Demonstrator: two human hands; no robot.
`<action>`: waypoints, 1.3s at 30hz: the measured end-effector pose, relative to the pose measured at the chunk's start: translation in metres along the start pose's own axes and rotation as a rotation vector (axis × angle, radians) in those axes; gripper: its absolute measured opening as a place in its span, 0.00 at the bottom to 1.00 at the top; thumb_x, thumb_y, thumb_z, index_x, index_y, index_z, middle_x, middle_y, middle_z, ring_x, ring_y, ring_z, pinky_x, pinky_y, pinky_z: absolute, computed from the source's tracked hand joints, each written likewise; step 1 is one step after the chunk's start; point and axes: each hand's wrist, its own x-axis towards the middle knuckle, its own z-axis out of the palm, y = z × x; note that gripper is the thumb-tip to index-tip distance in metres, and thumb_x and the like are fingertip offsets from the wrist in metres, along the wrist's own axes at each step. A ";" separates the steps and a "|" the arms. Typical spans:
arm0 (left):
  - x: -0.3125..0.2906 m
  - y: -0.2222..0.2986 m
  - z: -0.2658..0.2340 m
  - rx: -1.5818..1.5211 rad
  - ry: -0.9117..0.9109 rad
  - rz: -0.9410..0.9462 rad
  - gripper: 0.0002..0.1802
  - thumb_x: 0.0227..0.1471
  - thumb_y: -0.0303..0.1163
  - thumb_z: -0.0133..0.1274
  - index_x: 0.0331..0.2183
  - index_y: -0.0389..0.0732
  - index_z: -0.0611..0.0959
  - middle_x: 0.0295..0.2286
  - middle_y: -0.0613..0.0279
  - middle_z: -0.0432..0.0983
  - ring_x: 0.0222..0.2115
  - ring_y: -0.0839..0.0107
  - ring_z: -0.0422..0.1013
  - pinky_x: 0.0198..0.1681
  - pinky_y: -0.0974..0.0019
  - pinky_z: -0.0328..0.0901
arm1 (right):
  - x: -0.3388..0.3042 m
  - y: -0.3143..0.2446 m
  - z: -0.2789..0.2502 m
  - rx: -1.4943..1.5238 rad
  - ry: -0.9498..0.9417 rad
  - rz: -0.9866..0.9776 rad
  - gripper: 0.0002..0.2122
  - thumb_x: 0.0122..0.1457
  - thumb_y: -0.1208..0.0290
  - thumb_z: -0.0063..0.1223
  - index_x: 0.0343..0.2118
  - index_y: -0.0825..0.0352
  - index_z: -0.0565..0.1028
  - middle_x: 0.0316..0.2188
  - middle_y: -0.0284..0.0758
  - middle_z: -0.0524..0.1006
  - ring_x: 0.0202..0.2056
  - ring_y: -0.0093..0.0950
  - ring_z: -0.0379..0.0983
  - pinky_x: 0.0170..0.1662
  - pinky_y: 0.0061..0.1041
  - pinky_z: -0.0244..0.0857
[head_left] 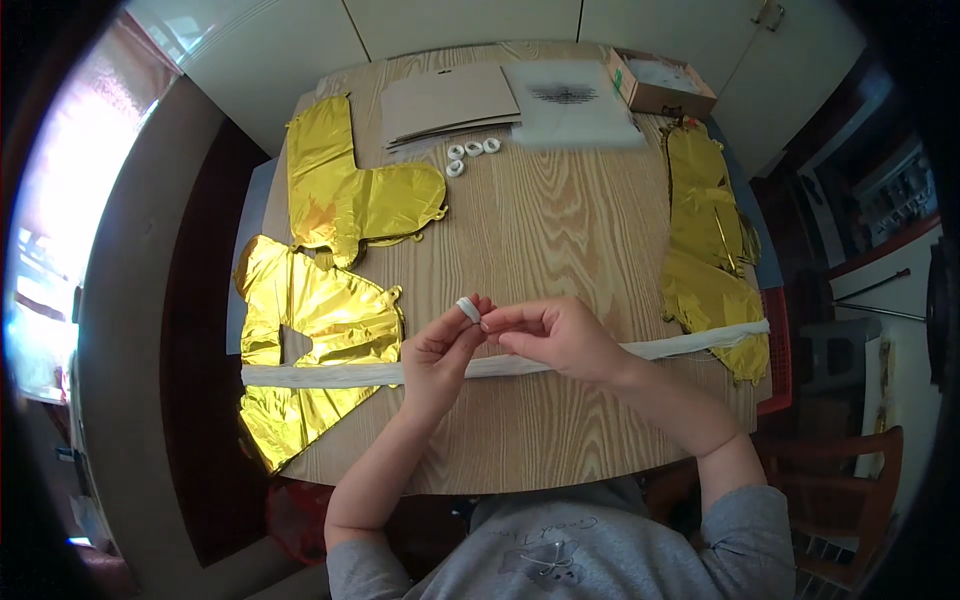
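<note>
My left hand (437, 350) and my right hand (553, 332) meet over the middle of a wooden table (540, 230). Between their fingertips they pinch a small white ring-shaped piece (468, 308). Under both hands a long white strip (330, 374) runs across the table from left to right. It lies over a flat gold foil balloon (310, 340) at the left and another gold foil balloon (712, 250) at the right.
A third gold foil balloon (350, 195) lies at the far left. Several small white rings (472, 152) sit near brown cardboard sheets (448, 102), a clear plastic bag (572, 105) and an open cardboard box (660, 85). A wooden chair (850, 490) stands at lower right.
</note>
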 end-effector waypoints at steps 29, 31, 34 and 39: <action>-0.001 0.003 -0.002 0.044 -0.150 -0.412 0.13 0.48 0.24 0.52 0.40 0.32 0.76 0.32 0.63 0.75 0.32 0.82 0.69 0.36 0.78 0.64 | 0.012 0.001 -0.014 -0.511 -0.028 -0.428 0.05 0.43 0.75 0.57 0.24 0.65 0.73 0.29 0.30 0.73 0.31 0.27 0.71 0.36 0.26 0.66; -0.002 0.002 -0.002 0.044 -0.175 -0.356 0.13 0.48 0.24 0.53 0.39 0.33 0.77 0.32 0.65 0.75 0.32 0.83 0.69 0.35 0.79 0.63 | 0.010 -0.004 -0.015 -0.369 -0.111 -0.188 0.04 0.45 0.75 0.56 0.24 0.66 0.73 0.28 0.31 0.74 0.31 0.26 0.72 0.36 0.25 0.67; -0.002 0.005 -0.002 0.049 -0.221 -0.350 0.12 0.48 0.25 0.53 0.38 0.33 0.77 0.31 0.66 0.76 0.31 0.83 0.69 0.36 0.79 0.63 | 0.012 0.003 -0.022 -0.160 -0.214 -0.078 0.02 0.48 0.80 0.54 0.26 0.68 0.74 0.31 0.32 0.74 0.33 0.20 0.71 0.36 0.20 0.66; -0.002 0.004 -0.001 0.020 -0.288 -0.358 0.10 0.48 0.24 0.53 0.35 0.33 0.77 0.30 0.65 0.76 0.32 0.82 0.70 0.36 0.78 0.64 | 0.013 -0.002 -0.027 -0.136 -0.310 -0.093 0.05 0.48 0.81 0.54 0.30 0.68 0.75 0.29 0.30 0.73 0.32 0.19 0.70 0.36 0.17 0.66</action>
